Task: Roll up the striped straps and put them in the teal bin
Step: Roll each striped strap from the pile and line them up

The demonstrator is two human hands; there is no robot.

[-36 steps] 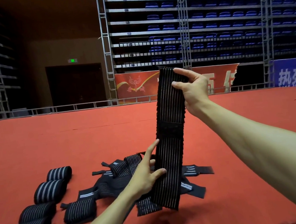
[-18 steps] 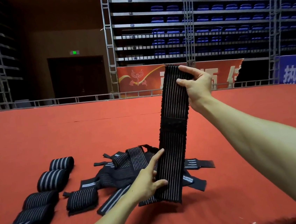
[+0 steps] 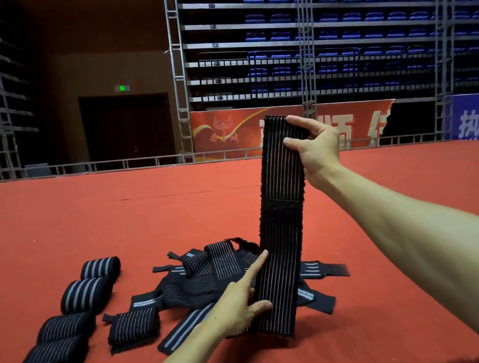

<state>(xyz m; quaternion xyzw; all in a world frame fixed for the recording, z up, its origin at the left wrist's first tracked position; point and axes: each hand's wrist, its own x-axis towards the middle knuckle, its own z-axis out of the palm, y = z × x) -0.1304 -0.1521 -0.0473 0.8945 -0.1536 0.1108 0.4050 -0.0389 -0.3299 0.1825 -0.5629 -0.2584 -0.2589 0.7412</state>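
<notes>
A long black strap with thin pale stripes [image 3: 284,229] hangs upright in front of me, stretched between both hands. My right hand [image 3: 316,151] pinches its top end between thumb and fingers. My left hand [image 3: 242,302] pinches its lower edge, thumb in front and forefinger lying straight along the side. Behind the strap lies a loose pile of unrolled striped straps [image 3: 210,282] on the red carpet. Several rolled straps [image 3: 86,295] sit in a row at the left. No teal bin is in view.
The red carpet [image 3: 118,223] stretches wide to a low metal railing [image 3: 83,168] at the back. Beyond it stand scaffold towers, tiers of blue seats and banners. A half-folded strap [image 3: 134,327] lies beside the pile.
The strap's lower end has come down closer to the carpet, and my left hand has slid lower along its edge. My right hand keeps its hold on the top.
</notes>
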